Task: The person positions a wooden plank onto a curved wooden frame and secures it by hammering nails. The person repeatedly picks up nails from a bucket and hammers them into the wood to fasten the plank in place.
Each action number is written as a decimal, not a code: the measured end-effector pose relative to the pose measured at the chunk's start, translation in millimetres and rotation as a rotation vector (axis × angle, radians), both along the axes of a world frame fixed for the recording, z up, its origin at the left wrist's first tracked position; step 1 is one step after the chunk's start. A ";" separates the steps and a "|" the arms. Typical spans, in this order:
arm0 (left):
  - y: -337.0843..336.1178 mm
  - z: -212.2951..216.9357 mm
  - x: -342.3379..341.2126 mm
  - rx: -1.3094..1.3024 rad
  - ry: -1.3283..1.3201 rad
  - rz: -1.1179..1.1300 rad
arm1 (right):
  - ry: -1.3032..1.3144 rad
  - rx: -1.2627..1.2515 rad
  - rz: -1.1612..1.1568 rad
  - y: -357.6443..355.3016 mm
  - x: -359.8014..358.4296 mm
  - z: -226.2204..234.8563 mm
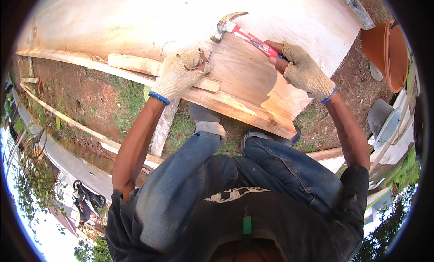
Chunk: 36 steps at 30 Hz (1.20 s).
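Note:
My right hand (305,70), in a worn cream knit glove, is closed round the red handle of a claw hammer (246,35). The hammer's metal head is raised to the left, above the plywood sheet (280,18). My left hand (178,74), gloved alike, pinches a nail (209,56) between thumb and fingers, its shaft pointing up. That hand rests over a short wooden strip (131,62) lying along the sheet's near edge. Beneath it runs a longer timber board (253,109). Whether the nail's tip touches the wood is hidden by my fingers.
An orange-brown bucket (384,54) lies at the right, with a grey bucket (382,119) nearer me. A pale wooden plank (165,126) slants down beside my left knee. Bare soil and grass surround my feet. A motorbike (88,201) stands far left.

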State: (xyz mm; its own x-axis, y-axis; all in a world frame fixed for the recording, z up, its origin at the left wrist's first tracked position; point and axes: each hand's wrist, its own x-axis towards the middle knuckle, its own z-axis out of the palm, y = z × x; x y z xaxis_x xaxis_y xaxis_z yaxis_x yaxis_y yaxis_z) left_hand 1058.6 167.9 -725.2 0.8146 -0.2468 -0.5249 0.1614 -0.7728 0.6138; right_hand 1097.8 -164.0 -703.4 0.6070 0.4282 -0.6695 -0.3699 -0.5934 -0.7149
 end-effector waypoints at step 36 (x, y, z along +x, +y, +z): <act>28.0 -6.0 -116.4 -0.267 -0.155 1.118 | 0.160 0.065 -0.174 -0.6 -2.7 -18.2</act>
